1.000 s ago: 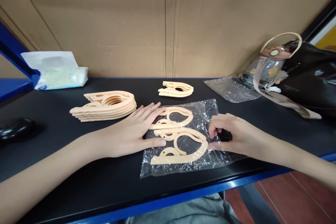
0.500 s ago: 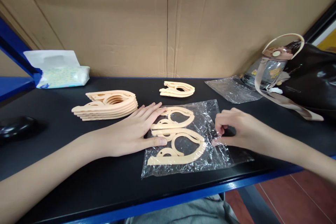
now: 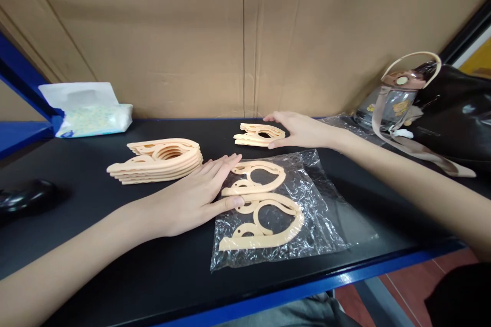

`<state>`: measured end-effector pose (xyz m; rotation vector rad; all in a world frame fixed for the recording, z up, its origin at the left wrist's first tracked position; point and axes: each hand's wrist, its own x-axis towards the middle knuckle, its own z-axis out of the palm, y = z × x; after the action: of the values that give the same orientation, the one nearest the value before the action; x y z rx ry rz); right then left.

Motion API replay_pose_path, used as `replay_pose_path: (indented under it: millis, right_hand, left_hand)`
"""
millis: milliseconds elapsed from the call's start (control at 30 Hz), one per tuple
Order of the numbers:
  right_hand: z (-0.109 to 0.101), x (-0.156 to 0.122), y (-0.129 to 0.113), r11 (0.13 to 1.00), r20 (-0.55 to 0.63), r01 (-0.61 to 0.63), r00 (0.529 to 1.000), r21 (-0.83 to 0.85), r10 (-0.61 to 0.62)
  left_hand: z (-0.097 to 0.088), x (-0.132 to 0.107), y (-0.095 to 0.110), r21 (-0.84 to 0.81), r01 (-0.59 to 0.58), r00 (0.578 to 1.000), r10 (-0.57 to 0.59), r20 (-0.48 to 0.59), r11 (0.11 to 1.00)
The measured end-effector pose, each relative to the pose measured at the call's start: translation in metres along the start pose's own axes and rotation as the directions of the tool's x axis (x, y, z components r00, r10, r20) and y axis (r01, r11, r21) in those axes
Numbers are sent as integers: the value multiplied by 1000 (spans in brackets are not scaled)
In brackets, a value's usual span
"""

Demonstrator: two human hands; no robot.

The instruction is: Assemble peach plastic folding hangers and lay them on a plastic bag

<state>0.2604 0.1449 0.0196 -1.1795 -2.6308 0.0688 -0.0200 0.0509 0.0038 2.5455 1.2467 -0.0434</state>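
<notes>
My left hand [image 3: 194, 195] lies flat and open, fingers together, pressing the left edge of a clear plastic bag [image 3: 314, 214] that holds two peach plastic folding hangers [image 3: 261, 209]. My right hand [image 3: 297, 129] is stretched to the back of the black table [image 3: 115, 245]. Its fingers are spread over the right end of a small stack of peach hangers [image 3: 257, 134], touching it. A taller stack of the same hangers [image 3: 159, 159] lies just left of my left hand.
A pack of wet wipes [image 3: 88, 111] sits at the back left, a black object [image 3: 25, 195] at the left edge. Another clear bag [image 3: 345, 121], a strapped water bottle [image 3: 395, 97] and a black handbag [image 3: 456, 117] stand at the right. A cardboard wall closes the back.
My right hand let go of the bag's right side and reached back to the small hanger stack. My left hand stayed on the bag.
</notes>
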Motion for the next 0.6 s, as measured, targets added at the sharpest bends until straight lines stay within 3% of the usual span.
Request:
replay_pose_path:
  millis: [100,267,467,600]
  right_hand:
    - [9,15,0,997,72,-61,996,44,58]
    - [11,20,-2,989,95,-106,991,100,97]
    - [5,17,2,985,37,-118,993,124,114]
    - [-12,-4,6,980,-53,-154,985,128,162]
  left_hand:
    - [2,1,-1,4,-21,998,21,-56,1000]
    - [5,-1,2,4,-39,983,39,-177,999]
    - [4,1,-1,29,-51,993,54,-106,998]
    - [3,1,-3,32,-55,995,58,-82,998]
